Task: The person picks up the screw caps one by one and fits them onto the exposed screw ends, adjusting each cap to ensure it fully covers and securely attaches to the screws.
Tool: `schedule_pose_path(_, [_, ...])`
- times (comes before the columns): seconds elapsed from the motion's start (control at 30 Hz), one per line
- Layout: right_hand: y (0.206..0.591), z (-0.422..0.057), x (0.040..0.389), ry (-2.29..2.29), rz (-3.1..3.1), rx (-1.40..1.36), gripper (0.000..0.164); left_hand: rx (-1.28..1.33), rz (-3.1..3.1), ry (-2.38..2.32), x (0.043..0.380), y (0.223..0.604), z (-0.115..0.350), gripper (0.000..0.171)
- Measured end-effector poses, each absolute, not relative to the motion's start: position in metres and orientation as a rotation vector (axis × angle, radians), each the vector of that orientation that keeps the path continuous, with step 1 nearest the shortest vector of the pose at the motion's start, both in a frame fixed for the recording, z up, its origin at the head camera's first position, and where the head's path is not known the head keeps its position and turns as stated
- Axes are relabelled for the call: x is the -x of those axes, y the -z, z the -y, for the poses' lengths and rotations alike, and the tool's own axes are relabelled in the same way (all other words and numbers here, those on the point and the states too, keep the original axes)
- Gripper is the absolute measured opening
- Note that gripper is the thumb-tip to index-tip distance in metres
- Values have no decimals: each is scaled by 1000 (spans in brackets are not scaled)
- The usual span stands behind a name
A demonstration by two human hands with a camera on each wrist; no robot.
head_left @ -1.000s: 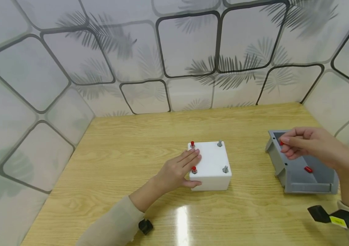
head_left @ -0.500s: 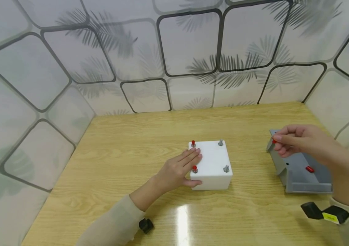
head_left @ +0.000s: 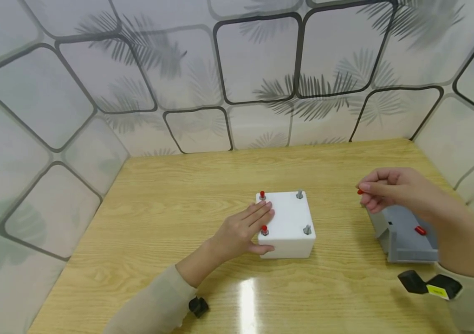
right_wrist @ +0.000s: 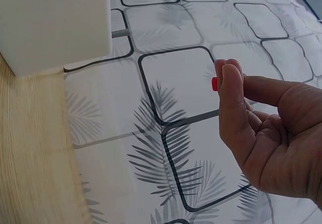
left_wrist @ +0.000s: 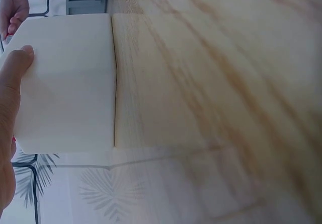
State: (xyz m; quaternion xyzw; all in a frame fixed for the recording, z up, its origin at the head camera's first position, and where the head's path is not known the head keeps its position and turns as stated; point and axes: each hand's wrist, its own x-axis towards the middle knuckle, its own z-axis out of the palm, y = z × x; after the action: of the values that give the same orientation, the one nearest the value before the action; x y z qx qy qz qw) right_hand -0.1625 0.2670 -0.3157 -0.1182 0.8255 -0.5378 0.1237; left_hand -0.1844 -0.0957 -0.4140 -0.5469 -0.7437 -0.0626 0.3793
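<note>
A white box (head_left: 288,215) stands on the table with a toggle switch near each top corner. Red caps cover the two left switches, the back-left one (head_left: 262,195) and the front-left one (head_left: 264,229). Bare metal shows on the back-right switch (head_left: 300,194) and the front-right switch (head_left: 307,229). My left hand (head_left: 238,232) rests straight fingers on the box top, between the capped switches, its thumb (left_wrist: 20,60) against the front side. To the right of the box, my right hand (head_left: 395,190) pinches a small red cap (right_wrist: 215,84) between thumb and fingertips, in the air.
A grey bin (head_left: 412,256) sits right of the box, partly hidden below my right forearm. Inside it lies another red cap (head_left: 420,230). Patterned cloth walls (head_left: 257,125) border the wooden table (head_left: 178,195) at the back and sides.
My right hand has moved left from over the grey bin toward the white box, carrying the red cap. The left hand has stayed on the box.
</note>
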Motion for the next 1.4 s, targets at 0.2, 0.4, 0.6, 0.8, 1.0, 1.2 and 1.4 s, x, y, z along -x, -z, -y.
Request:
schedule_pose_path(0.2, [315, -263, 163, 1554, -2420, 354, 15, 1396, 1899, 170, 184, 416, 96, 78])
schedule_pose_path(0.4, [314, -259, 165, 1536, -2425, 328, 20, 1395, 1911, 175, 184, 416, 96, 78])
schedule_pose_path(0.6, [313, -250, 169, 1545, -2388, 349, 20, 1394, 1934, 182, 183, 414, 96, 79])
schedule_pose_path(0.8, [310, -240, 173, 1531, -2378, 330, 26, 1392, 1923, 194, 183, 414, 96, 79])
schedule_pose_path(1.0, [310, -234, 175, 1530, -2361, 329, 29, 1396, 1927, 204, 183, 416, 95, 79])
schedule_pose_path(1.2, [312, -225, 180, 1540, -2321, 345, 32, 1394, 1937, 200, 183, 417, 95, 78])
schedule_pose_path(1.4, [313, -219, 184, 1537, -2304, 357, 31, 1392, 1925, 201, 184, 417, 96, 78])
